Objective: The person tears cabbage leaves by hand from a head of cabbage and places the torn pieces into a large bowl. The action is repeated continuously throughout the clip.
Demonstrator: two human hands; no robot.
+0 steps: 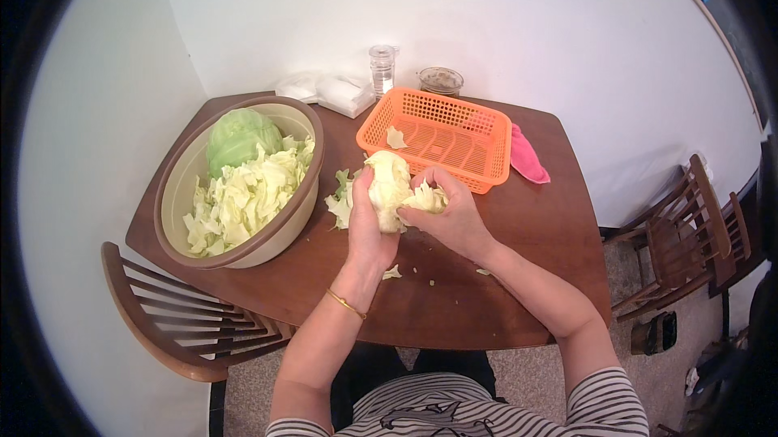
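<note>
My left hand (pixel 368 218) grips a pale, peeled-down cabbage core (pixel 388 191) above the wooden table. Against its right side, my right hand (pixel 453 212) holds a bunch of torn cabbage leaves (pixel 427 198); whether these are still attached to the core cannot be told. Just beyond both hands is an orange plastic basket (pixel 501 163) with one leaf piece (pixel 395 137) inside. Loose green leaves (pixel 341 201) lie behind my left hand, partly hidden. To the left, a large beige basin (pixel 182 194) with a brown rim holds a whole green cabbage (pixel 243 139) and many torn leaves (pixel 249 200).
Small leaf scraps (pixel 392 273) dot the table (pixel 541 291) near me. Along the wall stand white plastic-wrapped packs (pixel 346 94), a clear bottle (pixel 382 69) and a glass bowl (pixel 440 81). A pink cloth (pixel 527 154) lies right of the basket. Wooden chairs stand left (pixel 176 315) and right (pixel 681 242).
</note>
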